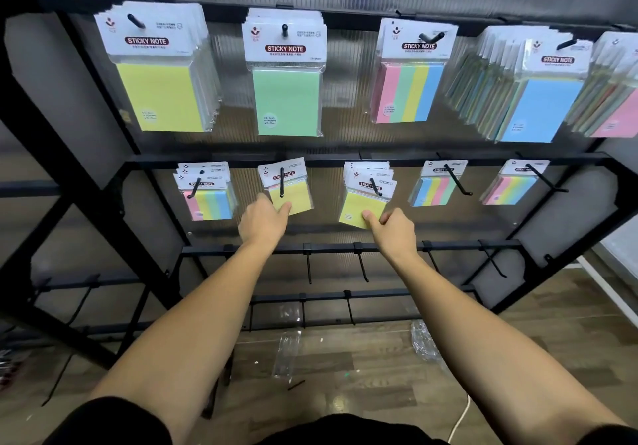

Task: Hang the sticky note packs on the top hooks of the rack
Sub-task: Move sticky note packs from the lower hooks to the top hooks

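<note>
**Pulling yellow packs off the second row; top hooks next**

Both hands are at the second row of the rack (345, 163); neither pack is off its hook yet.

Left hand (263, 221): fingertips on the lower corner of a yellow sticky note pack (290, 193); pack is tilted and hangs on its black hook (282, 182), which runs just above the fingers; thumb side is hidden behind the pack, so I can't tell if it's a real pinch or only a touch.

Right hand (393, 228): thumb on the front face, fingers curled behind; it pinches the bottom edge of the front yellow pack (360, 209) of a small stack; that stack's hook (375, 187) sits above and slightly right of the thumb.

Step in hand, as I read it: pick-up from the lower hooks, not the hang itself.

Next move calls for: slide each pack toward the body, off the hook tip, keeping the card header level so the punched hole doesn't snag; on the right, only the front pack should come, the ones behind may drag along; then lift well above both grips to the top row.

Likely target: the top yellow stack (158, 95), up and left of the left hand; its peg (135, 21) is already loaded, so the hole needs lining up with the tip; green stack (286, 99) hangs straight above the left hand, wrong colour.
</note>
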Available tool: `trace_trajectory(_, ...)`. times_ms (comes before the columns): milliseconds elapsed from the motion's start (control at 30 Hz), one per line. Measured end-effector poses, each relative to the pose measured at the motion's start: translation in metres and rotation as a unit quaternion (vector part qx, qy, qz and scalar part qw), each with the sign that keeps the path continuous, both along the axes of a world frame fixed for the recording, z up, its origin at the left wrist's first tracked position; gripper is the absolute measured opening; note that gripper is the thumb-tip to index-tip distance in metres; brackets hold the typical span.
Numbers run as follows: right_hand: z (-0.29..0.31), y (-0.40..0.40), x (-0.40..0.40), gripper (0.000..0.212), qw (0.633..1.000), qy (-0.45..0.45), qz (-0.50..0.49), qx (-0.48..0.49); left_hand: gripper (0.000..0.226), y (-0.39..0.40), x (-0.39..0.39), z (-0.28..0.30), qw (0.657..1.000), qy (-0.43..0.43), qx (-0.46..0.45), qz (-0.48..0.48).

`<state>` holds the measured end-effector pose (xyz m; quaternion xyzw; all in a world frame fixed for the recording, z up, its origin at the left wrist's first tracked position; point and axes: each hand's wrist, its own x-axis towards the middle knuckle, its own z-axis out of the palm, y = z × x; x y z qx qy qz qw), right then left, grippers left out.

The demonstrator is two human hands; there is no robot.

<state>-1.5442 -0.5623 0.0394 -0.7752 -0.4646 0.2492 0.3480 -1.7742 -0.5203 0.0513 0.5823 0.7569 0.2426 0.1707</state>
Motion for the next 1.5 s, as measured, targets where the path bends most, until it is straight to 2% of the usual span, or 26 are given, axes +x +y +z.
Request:
trace_trajectory(300, 0.007, -0.029, -0.016, 0.038, 0.999, 0.021, -0.006, 0.048, 0.046, -0.017, -0.001, 0.006, 0.998, -0.061, 0.023, 0.016)
trace_trajectory(400, 0.012, -0.042, -0.021, 0.044, 0.998, 0.002, -0.010, 0.060, 0.033, -0.022, -0.002, 0.006, 0.997, -0.071, 0.023, -0.017)
trace_trajectory(567, 0.022, -0.060, -0.032, 0.044, 0.997, -0.001, -0.030, 0.078, 0.043, -0.042, -0.006, 0.008, 0.994, -0.087, 0.042, -0.041)
trace_trajectory(833, 0.038, -0.093, -0.053, 0.047, 0.987, 0.059, -0.049, 0.139, 0.043, -0.095, -0.028, 0.015, 0.982, -0.143, 0.083, -0.089)
trace_trajectory(967, 0.036, -0.112, -0.060, 0.047, 0.981, 0.076, -0.007, 0.176, 0.043, -0.125, -0.042, 0.019, 0.973, -0.177, 0.105, -0.103)
trace_trajectory(1167, 0.037, -0.128, -0.067, 0.043, 0.971, 0.075, 0.079, 0.212, 0.038, -0.164, -0.053, 0.020, 0.967, -0.208, 0.129, -0.066)
trace_trajectory(1500, 0.029, -0.161, -0.060, 0.045, 0.966, 0.096, 0.152, 0.185, 0.041, -0.226, -0.053, 0.017, 0.967, -0.211, 0.140, -0.033)
